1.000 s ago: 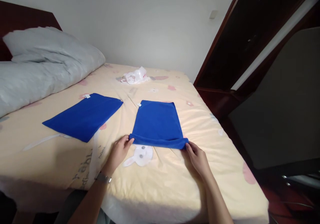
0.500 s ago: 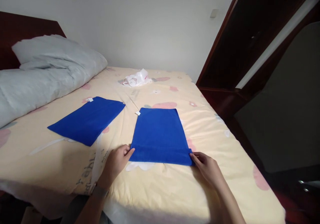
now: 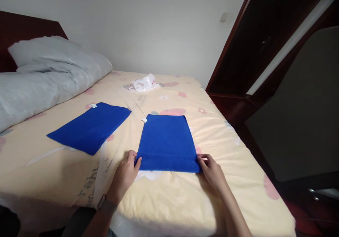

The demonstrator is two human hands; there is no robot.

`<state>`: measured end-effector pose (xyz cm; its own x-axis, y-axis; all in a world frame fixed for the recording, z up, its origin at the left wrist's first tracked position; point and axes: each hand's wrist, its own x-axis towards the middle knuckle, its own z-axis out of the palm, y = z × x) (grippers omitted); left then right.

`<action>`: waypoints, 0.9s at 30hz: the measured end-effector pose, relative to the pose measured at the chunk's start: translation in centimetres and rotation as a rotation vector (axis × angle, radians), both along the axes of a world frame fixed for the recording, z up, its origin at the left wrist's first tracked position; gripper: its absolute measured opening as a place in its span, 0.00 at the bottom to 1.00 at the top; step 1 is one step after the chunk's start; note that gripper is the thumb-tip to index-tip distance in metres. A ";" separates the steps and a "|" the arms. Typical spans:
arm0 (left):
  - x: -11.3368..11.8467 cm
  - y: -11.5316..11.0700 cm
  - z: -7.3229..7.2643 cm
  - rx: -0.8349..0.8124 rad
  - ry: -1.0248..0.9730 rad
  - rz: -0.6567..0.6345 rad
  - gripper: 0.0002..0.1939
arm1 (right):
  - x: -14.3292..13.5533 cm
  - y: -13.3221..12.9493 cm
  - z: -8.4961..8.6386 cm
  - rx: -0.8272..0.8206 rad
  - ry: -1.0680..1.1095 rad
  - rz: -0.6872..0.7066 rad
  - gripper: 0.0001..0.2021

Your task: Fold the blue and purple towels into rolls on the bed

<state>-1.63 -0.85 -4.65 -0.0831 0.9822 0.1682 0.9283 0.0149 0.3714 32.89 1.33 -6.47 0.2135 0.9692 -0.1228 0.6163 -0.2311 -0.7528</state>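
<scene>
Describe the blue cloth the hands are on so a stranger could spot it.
On the cream bed sheet, two blue cloths lie flat. It is the blue cloth nearer the foot edge, its near corners pinched by the left hand and right hand; the other cloth lies untouched toward the pillow.

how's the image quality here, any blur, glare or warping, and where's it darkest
Head view: sharp on the near blue cloth that the left hand and right hand pinch at its near corners; no glare, soft even light on the bed sheet; wide-angle warp tilts the dark wooden wardrobe at right; darkest at that wardrobe and the floor; the plastic bag looks slightly soft.
</scene>
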 end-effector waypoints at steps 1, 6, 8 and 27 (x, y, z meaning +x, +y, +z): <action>0.0 0.1 0.0 -0.010 0.007 0.012 0.08 | -0.1 0.1 -0.1 0.000 -0.026 0.009 0.18; -0.2 0.3 0.2 0.025 -0.060 -0.003 0.06 | -0.3 0.0 -0.2 0.044 -0.056 0.012 0.15; -0.5 0.2 0.8 -0.004 -0.168 -0.018 0.05 | -0.1 -0.4 0.0 0.063 -0.012 0.033 0.15; -6.3 0.5 2.0 -0.206 -0.225 -0.573 0.22 | 2.4 -3.9 2.1 0.186 0.123 0.493 0.17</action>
<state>-7.90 -0.38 -2.64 0.4530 0.8915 0.0116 0.7100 -0.3686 0.6000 35.32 -2.53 -4.37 -0.2773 0.9586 0.0646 0.5230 0.2070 -0.8268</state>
